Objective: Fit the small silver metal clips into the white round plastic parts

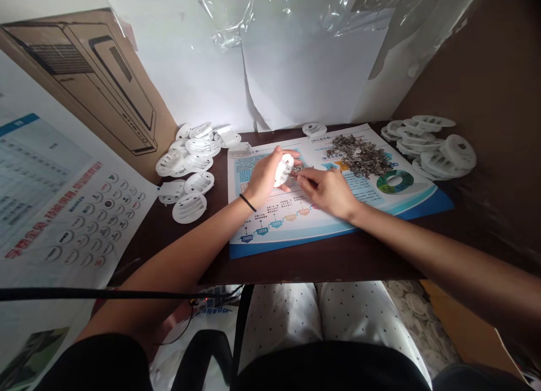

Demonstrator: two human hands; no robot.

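My left hand (265, 176) is closed around a white round plastic piece with slots (283, 170), tilted up so its slotted face points to the right. Close beside it, my right hand (327, 189) has its thumb and forefinger pinched together. What sits in that pinch is too small to make out. Behind the fingertips lies a small scatter of metal bits (299, 168). A larger pile of small metal parts (359, 156) rests on the printed sheet (270, 227), to the right of both hands.
Stacks of similar white plastic pieces stand at the left (190, 164) and right (443, 149) of the dark table (270, 270). A single white piece (314, 129) lies at the back. Cardboard walls (139, 92) and white sheeting enclose the table. A black cable (105, 293) crosses the lower left.
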